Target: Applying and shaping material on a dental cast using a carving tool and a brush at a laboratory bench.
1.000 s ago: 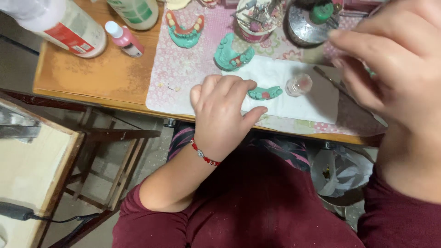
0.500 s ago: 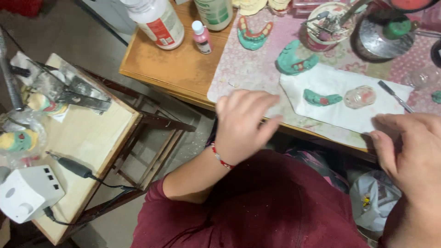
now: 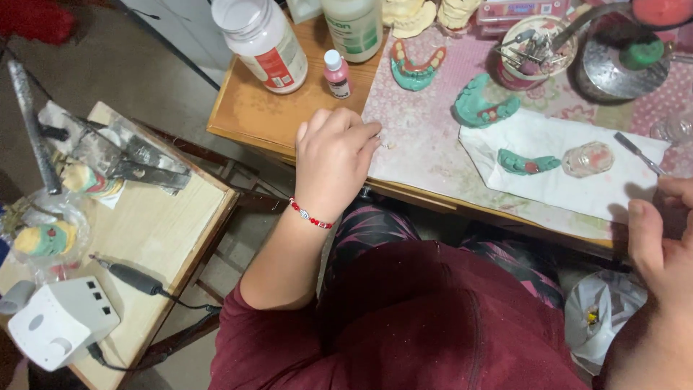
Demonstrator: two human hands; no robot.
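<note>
**Two hands at the edge of a dental bench**

Nearest us, at five o'clock, our right hand (image 3: pixel 660 249) hangs at the table edge, thumb and fingers loosely curled and grasping nothing we can see; its far side is cut off by the frame. Just beyond it, at three o'clock, lies a white paper sheet (image 3: pixel 556 155) carrying a green dental cast (image 3: pixel 527 163) with a pink patch, a small clear jar (image 3: pixel 588 159) beside it, and a thin metal spatula (image 3: pixel 639 153).

At the centre, our left hand (image 3: pixel 333 162) rests knuckles-up on the near edge of the pink patterned mat (image 3: pixel 426 137), fingers curled under; whether they pinch anything we cannot tell. A red bead bracelet (image 3: pixel 312 215) circles the wrist.

Farther off, at one o'clock, a second green cast (image 3: pixel 482 108) lies on the mat, and at twelve a green arch with pink gums and teeth (image 3: pixel 415 68). Beyond the left hand stand a small pink-capped bottle (image 3: pixel 336 74), a white jar with a red label (image 3: pixel 263 43), and a bottle with a green label (image 3: pixel 355 29). At two o'clock sits a metal bowl (image 3: pixel 613 68).
</note>
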